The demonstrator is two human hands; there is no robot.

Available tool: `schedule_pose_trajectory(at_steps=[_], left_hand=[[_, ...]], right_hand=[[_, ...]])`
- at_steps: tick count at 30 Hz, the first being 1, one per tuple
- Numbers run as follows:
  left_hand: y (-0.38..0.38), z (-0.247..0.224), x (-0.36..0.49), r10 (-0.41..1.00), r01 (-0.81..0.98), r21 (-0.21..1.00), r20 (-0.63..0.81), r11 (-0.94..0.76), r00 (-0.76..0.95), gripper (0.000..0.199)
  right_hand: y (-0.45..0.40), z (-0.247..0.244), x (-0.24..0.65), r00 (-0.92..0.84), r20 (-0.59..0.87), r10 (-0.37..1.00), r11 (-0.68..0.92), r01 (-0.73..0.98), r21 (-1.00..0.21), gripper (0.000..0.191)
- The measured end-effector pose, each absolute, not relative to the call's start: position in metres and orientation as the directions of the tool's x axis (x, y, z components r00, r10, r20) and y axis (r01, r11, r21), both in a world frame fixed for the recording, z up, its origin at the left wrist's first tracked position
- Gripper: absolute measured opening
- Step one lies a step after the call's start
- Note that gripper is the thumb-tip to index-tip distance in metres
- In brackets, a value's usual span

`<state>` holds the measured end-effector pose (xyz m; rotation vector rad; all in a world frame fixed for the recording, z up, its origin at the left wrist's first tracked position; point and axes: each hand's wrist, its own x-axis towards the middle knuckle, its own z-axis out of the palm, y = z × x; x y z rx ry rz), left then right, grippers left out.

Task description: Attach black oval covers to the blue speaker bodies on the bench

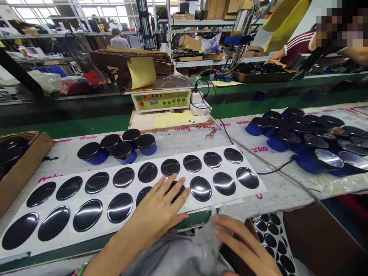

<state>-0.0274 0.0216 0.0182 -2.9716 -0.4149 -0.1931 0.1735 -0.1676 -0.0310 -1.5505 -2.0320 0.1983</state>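
Observation:
My left hand (pixel 163 201) lies flat with spread fingers on a white sheet (pixel 253 193) of glossy black oval stickers, set out in two rows. Under its fingers one sticker (pixel 176 191) is partly covered. Below the table's front edge, my right hand (pixel 244 243) has its fingertips closed on a crumpled, translucent greyish film (pixel 211 230); its thumb is mostly hidden. Just behind the sheet stand several blue cups with black tops (pixel 123 152). A larger group of similar blue pieces (pixel 287 140) stands at the right, some with shiny silvery tops.
A cardboard box (pixel 43 147) with dark pieces is at the left edge. Lower right, another box (pixel 322 230) holds more sticker sheets (pixel 271 234). A control unit (pixel 162 100) and cables (pixel 230 134) sit behind. A co-worker's arm (pixel 277 57) is at upper right.

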Motion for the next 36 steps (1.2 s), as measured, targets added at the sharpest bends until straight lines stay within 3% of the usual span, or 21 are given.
schedule_pose_trajectory(at_steps=[2,5,9,13,17,21,24,27,29,32,36], left_hand=[[0.019,0.023,-0.025,0.212,0.227,-0.194,0.096,-0.954,0.973,0.044],[0.013,0.03,-0.016,0.148,0.138,-0.277,-0.017,-0.951,0.989,0.046],[0.006,0.036,-0.003,0.132,0.099,-0.304,-0.09,-0.948,0.987,0.049],[0.002,0.042,0.001,0.073,0.055,-0.299,-0.049,-0.953,0.996,0.045],[0.003,0.046,-0.004,-0.041,-0.042,-0.313,-0.01,-0.949,0.999,0.036],[0.007,0.05,-0.008,0.038,0.01,-0.324,-0.079,-0.946,0.996,0.02],[0.013,0.057,-0.01,0.109,0.073,-0.297,-0.108,-0.952,0.988,0.015],[0.021,0.066,-0.014,0.169,0.108,-0.342,-0.153,-0.933,0.974,0.043],[0.027,0.073,-0.016,0.186,0.111,-0.372,-0.172,-0.922,0.967,0.061],[0.033,0.081,-0.017,0.218,0.14,-0.368,-0.18,-0.919,0.959,0.063],[0.03,0.069,-0.019,0.235,0.173,-0.371,-0.13,-0.913,0.963,0.08]], right_hand=[[-0.154,-0.023,0.171,-0.256,0.361,0.897,0.408,0.795,-0.449,0.045],[-0.139,-0.015,0.175,-0.275,0.504,0.819,0.519,0.729,-0.446,0.038],[-0.142,-0.022,0.191,-0.287,0.507,0.812,0.503,0.785,-0.361,0.041],[-0.151,-0.035,0.197,-0.298,0.448,0.843,0.446,0.854,-0.27,0.046],[-0.145,-0.039,0.194,-0.287,0.505,0.814,0.468,0.839,-0.276,0.047],[-0.133,-0.036,0.188,-0.255,0.546,0.798,0.436,0.87,-0.231,0.045],[-0.124,-0.031,0.179,-0.14,0.638,0.757,0.4,0.872,-0.283,0.024],[-0.113,-0.027,0.167,0.047,0.73,0.682,0.388,0.823,-0.415,0.013],[-0.105,-0.027,0.158,0.069,0.726,0.684,0.374,0.821,-0.43,0.015],[-0.096,-0.025,0.147,-0.075,0.643,0.762,0.393,0.843,-0.367,0.003],[-0.102,-0.002,0.153,-0.244,0.403,0.882,0.398,0.843,-0.361,0.034]])
